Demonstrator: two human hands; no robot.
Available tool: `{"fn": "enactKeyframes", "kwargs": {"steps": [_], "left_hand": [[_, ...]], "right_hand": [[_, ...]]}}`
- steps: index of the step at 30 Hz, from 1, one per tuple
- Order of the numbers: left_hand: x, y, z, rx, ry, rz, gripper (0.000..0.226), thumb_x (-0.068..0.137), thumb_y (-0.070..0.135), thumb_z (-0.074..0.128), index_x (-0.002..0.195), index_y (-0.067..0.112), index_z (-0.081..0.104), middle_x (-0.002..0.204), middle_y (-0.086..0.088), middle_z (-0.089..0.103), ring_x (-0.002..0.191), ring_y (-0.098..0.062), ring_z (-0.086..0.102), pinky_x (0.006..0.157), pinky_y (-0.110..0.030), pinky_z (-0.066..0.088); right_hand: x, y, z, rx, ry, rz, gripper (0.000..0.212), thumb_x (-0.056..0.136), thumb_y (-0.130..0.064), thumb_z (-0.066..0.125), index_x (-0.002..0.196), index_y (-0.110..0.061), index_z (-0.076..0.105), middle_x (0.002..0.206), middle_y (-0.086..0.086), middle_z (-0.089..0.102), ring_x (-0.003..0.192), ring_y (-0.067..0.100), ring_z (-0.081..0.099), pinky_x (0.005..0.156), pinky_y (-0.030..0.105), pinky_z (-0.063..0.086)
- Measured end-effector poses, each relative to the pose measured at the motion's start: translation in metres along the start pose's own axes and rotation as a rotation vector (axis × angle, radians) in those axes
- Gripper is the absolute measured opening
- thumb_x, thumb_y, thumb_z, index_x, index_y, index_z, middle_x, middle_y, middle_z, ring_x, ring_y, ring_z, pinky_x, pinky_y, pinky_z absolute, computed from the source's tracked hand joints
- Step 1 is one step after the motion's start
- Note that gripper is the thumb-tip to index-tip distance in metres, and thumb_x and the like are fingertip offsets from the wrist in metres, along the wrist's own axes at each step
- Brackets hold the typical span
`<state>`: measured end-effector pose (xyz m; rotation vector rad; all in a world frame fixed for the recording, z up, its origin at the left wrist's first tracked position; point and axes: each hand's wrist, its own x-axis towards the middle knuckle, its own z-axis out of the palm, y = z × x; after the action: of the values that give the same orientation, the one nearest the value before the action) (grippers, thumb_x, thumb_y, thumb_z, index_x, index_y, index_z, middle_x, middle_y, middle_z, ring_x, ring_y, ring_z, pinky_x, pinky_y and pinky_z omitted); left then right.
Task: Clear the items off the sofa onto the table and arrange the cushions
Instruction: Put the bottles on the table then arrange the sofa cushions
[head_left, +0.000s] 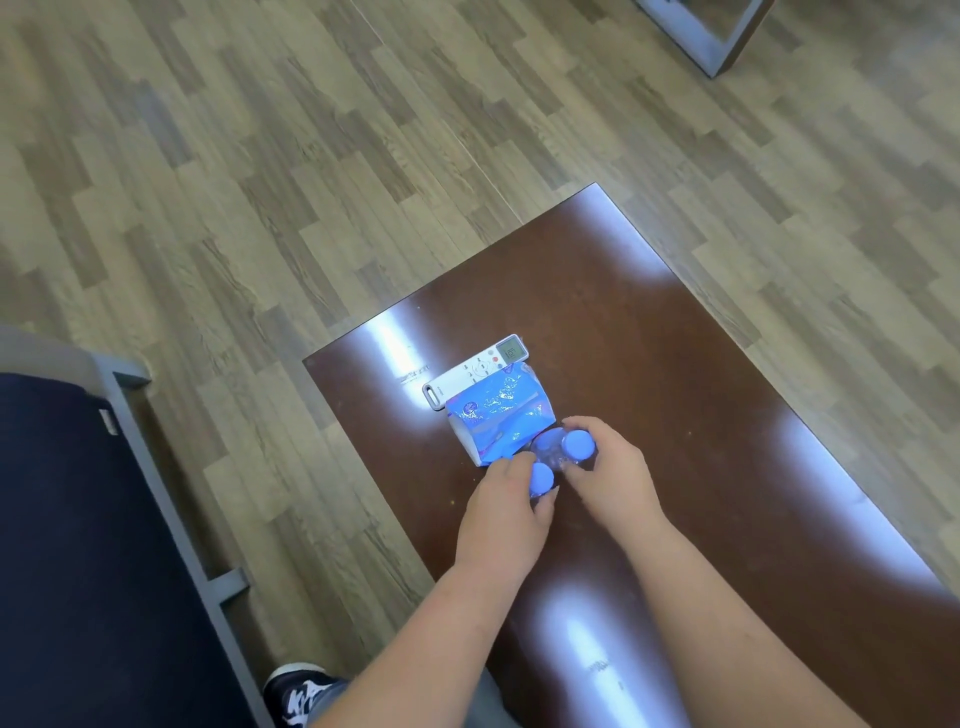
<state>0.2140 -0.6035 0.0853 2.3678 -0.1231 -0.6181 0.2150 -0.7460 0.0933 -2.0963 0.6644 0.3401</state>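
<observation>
My left fingers (524, 470) grasp one bottle (541, 478), my right fingers (582, 465) the other (578, 445), both upright on the tabletop (701, 415), touching the pouch (493, 415). Letting go carelessly could topple them.

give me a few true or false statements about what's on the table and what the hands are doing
1. A white remote control lies on the brown table. True.
2. The blue snack bag lies on the floor. False: it lies on the table, beside the remote.
3. Each hand is at a blue-capped bottle. True: the left hand at the nearer bottle, the right hand at the farther bottle.
4. The bottles have red caps. False: both caps are blue.
5. The remote's display end points toward the person. False: it points away.
</observation>
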Motion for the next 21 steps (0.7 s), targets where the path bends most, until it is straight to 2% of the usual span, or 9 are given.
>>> {"fn": "enactKeyframes", "kwargs": {"steps": [4,7,9,11,13,15,18,19,21], "left_hand": [[-0.001,-0.003,-0.001,0.02,-0.03,0.007,0.033,0.089,0.038,0.063,0.118,0.024,0.057,0.108,-0.001,0.064,0.099,-0.026,0.063,0.079,-0.041,0.055],[-0.005,-0.006,-0.015,0.071,-0.032,0.031,0.048,0.086,0.048,0.062,0.13,0.033,0.051,0.115,0.007,0.059,0.103,-0.019,0.062,0.081,-0.04,0.057],[-0.01,-0.009,-0.03,-0.007,-0.023,0.072,0.051,0.084,0.048,0.064,0.132,0.035,0.052,0.105,0.014,0.054,0.09,-0.011,0.06,0.08,-0.036,0.055],[-0.011,-0.015,-0.048,-0.13,0.023,0.107,0.05,0.083,0.042,0.068,0.13,0.03,0.057,0.087,0.017,0.049,0.074,-0.001,0.053,0.073,-0.027,0.049],[-0.006,-0.023,-0.067,-0.224,0.139,0.112,0.042,0.081,0.035,0.069,0.121,0.023,0.065,0.074,0.016,0.046,0.064,0.0,0.05,0.066,-0.018,0.041],[-0.002,-0.028,-0.089,-0.317,0.242,0.083,0.031,0.08,0.029,0.069,0.111,0.025,0.068,0.067,0.012,0.048,0.059,-0.007,0.048,0.063,-0.016,0.04],[-0.001,-0.042,-0.125,-0.417,0.341,0.054,0.022,0.083,0.027,0.067,0.099,0.041,0.062,0.071,0.015,0.055,0.063,-0.014,0.052,0.064,-0.021,0.045],[-0.002,-0.049,-0.135,-0.429,0.357,0.042,0.022,0.084,0.027,0.067,0.098,0.043,0.061,0.072,0.013,0.055,0.067,-0.017,0.055,0.065,-0.022,0.047],[-0.01,-0.069,-0.159,-0.428,0.389,0.009,0.017,0.085,0.028,0.067,0.1,0.036,0.065,0.077,0.01,0.058,0.074,-0.016,0.059,0.067,-0.018,0.046]], "right_hand": [[-0.001,0.003,0.003,-0.008,-0.009,0.048,0.057,0.08,-0.008,0.066,0.131,-0.029,0.054,0.121,-0.01,0.065,0.105,0.014,0.06,0.079,0.019,0.041],[-0.004,-0.004,-0.001,-0.04,-0.006,0.073,0.07,0.078,0.0,0.058,0.141,-0.029,0.047,0.138,-0.004,0.058,0.119,0.018,0.057,0.087,0.023,0.039],[-0.008,-0.017,-0.006,-0.059,0.003,0.038,0.073,0.076,0.006,0.054,0.142,-0.026,0.047,0.148,-0.001,0.048,0.132,0.019,0.048,0.096,0.023,0.036],[-0.012,-0.034,-0.011,-0.059,0.047,-0.037,0.071,0.076,0.009,0.052,0.139,-0.024,0.051,0.152,0.001,0.043,0.139,0.018,0.041,0.104,0.023,0.033],[-0.016,-0.053,-0.012,-0.053,0.096,-0.13,0.066,0.076,0.009,0.052,0.135,-0.023,0.055,0.149,0.0,0.047,0.137,0.014,0.042,0.105,0.023,0.034],[-0.019,-0.077,-0.007,-0.041,0.105,-0.215,0.057,0.079,0.004,0.055,0.13,-0.022,0.058,0.141,-0.005,0.053,0.128,0.008,0.047,0.101,0.025,0.041],[-0.023,-0.116,0.013,-0.051,0.036,-0.296,0.045,0.086,-0.004,0.058,0.127,-0.022,0.061,0.124,-0.012,0.057,0.112,0.007,0.052,0.091,0.018,0.037],[-0.024,-0.128,0.022,-0.065,0.006,-0.321,0.043,0.087,-0.007,0.059,0.127,-0.022,0.061,0.119,-0.014,0.056,0.108,0.007,0.051,0.088,0.015,0.034],[-0.029,-0.154,0.046,-0.085,-0.074,-0.371,0.039,0.09,-0.013,0.059,0.128,-0.023,0.061,0.116,-0.015,0.059,0.105,0.006,0.052,0.085,0.013,0.033]]}}
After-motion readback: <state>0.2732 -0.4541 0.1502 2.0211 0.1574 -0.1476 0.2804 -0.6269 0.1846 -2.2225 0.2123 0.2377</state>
